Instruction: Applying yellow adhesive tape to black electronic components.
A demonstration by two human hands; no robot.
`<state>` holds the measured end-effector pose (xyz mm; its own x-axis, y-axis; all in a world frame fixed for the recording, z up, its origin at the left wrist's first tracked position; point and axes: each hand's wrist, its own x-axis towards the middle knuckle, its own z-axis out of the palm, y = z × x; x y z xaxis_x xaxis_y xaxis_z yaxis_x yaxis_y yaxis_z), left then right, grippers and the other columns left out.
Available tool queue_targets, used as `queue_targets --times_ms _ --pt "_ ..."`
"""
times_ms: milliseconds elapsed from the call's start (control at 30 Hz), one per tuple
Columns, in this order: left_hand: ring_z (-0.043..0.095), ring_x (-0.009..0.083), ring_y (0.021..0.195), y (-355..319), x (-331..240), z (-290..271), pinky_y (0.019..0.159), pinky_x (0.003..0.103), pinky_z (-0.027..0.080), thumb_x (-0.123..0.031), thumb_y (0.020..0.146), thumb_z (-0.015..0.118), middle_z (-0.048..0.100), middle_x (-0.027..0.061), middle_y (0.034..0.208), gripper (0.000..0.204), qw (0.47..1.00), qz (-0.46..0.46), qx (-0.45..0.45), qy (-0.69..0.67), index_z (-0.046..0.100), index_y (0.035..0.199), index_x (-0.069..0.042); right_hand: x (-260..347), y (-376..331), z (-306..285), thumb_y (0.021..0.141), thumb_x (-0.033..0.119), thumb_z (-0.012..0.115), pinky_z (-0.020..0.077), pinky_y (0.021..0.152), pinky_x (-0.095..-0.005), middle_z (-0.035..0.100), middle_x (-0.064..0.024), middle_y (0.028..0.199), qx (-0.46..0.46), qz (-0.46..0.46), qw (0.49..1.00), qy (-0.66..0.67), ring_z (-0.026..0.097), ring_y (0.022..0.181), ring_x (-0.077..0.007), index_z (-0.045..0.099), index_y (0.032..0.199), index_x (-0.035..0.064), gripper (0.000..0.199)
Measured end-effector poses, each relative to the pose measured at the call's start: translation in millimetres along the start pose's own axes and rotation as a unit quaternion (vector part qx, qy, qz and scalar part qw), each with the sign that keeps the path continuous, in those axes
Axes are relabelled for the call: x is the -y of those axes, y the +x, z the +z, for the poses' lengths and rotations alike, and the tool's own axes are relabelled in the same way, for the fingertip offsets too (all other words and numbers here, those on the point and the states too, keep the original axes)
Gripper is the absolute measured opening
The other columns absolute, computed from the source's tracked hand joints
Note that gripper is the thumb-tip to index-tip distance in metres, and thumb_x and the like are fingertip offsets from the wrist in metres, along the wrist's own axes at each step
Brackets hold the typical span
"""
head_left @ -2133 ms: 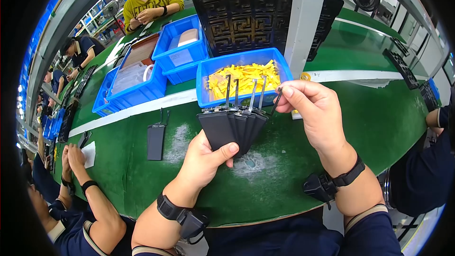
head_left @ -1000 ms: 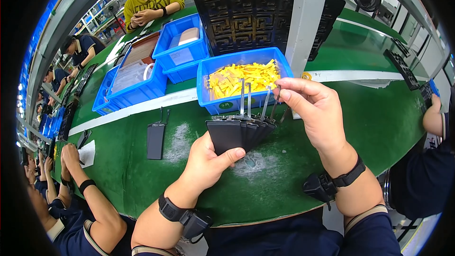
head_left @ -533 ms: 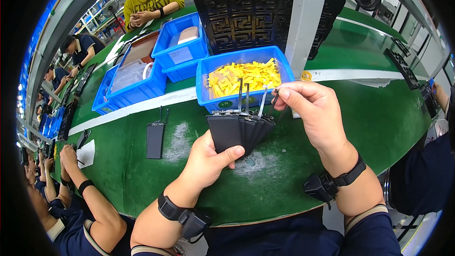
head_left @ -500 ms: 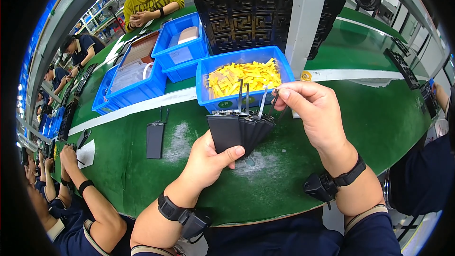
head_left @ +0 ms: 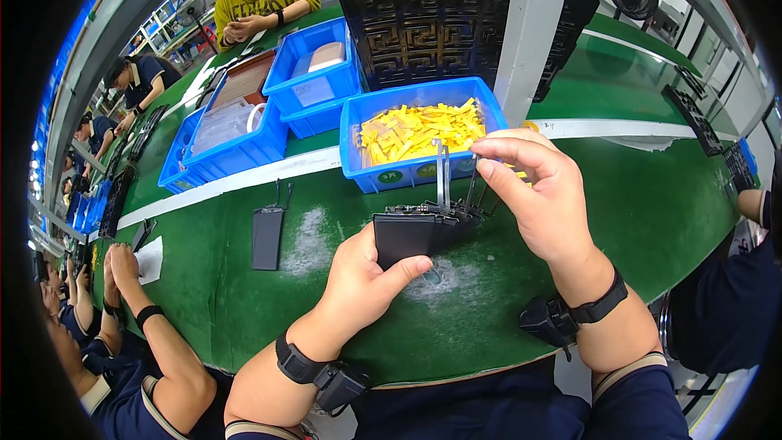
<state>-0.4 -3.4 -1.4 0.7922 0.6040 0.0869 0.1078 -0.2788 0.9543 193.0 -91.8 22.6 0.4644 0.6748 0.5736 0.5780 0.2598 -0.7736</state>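
Observation:
My left hand (head_left: 358, 281) is closed around a fanned stack of flat black phone batteries (head_left: 406, 236), thumb across the front one. Thin flex strips (head_left: 442, 175) stand up from their top edges, some pale and some dark. Thumb and forefinger of my right hand (head_left: 533, 179) pinch the tip of a dark flex strip (head_left: 474, 179) on the stack's right side. The rear batteries are partly hidden behind the front one. Left of my hands, another black battery or two (head_left: 266, 238) lie on the green table with strips pointing away from me.
A blue bin (head_left: 362, 179) of yellow strips stands just beyond my hands. Further left are more blue bins (head_left: 244, 159) with flat parts. A grey post (head_left: 525, 41) and a black patterned tray (head_left: 423, 24) rise behind. A co-worker's hands (head_left: 122, 265) are at the left.
The stack has tilted and shifted slightly right, and its fan looks narrower. My right hand remains near the strips, its fingertips still pinched.

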Motion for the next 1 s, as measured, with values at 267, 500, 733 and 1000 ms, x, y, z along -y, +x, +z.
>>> queue_targets --times_ms 267,500,733,1000 --pt "0.060 0.0127 0.078 3 4 -1 0.072 0.028 0.048 -0.015 0.078 0.070 0.064 0.0049 0.088 0.033 1.000 -0.026 -0.006 -0.015 0.056 0.105 -0.002 7 1 -2 0.080 0.004 0.063 0.0454 0.083 -0.0276 0.065 -0.0096 0.094 0.054 0.080 0.986 0.133 0.060 0.090 -0.0165 0.068 0.092 -0.0004 0.014" --pt "0.051 0.0061 0.059 4 8 1 0.054 0.022 0.044 -0.014 0.079 0.069 0.058 -0.0005 0.075 0.031 0.993 -0.052 0.014 -0.101 0.054 0.105 -0.003 5 0 0 0.083 0.004 0.061 0.0456 0.083 -0.0268 0.065 -0.0096 0.094 0.055 0.113 0.978 0.169 0.060 0.090 -0.0158 0.068 0.092 -0.0023 0.013" --pt "0.052 0.0066 0.060 4 6 2 0.053 0.022 0.044 -0.014 0.079 0.069 0.058 0.0007 0.077 0.031 0.992 -0.056 0.015 -0.109 0.054 0.104 -0.003 5 -1 2 0.083 0.004 0.060 0.0460 0.080 -0.0258 0.065 -0.0092 0.093 0.050 0.102 0.983 0.147 0.060 0.087 -0.0149 0.067 0.091 -0.0027 0.013" --pt "0.053 0.0069 0.060 4 9 3 0.053 0.023 0.045 -0.014 0.079 0.069 0.059 0.0011 0.078 0.029 0.992 -0.059 0.013 -0.112 0.055 0.101 -0.002 3 -2 3 0.081 0.003 0.060 0.0466 0.079 -0.0272 0.066 -0.0093 0.089 0.027 0.065 0.993 0.098 0.061 0.084 -0.0157 0.068 0.088 -0.0023 0.011"
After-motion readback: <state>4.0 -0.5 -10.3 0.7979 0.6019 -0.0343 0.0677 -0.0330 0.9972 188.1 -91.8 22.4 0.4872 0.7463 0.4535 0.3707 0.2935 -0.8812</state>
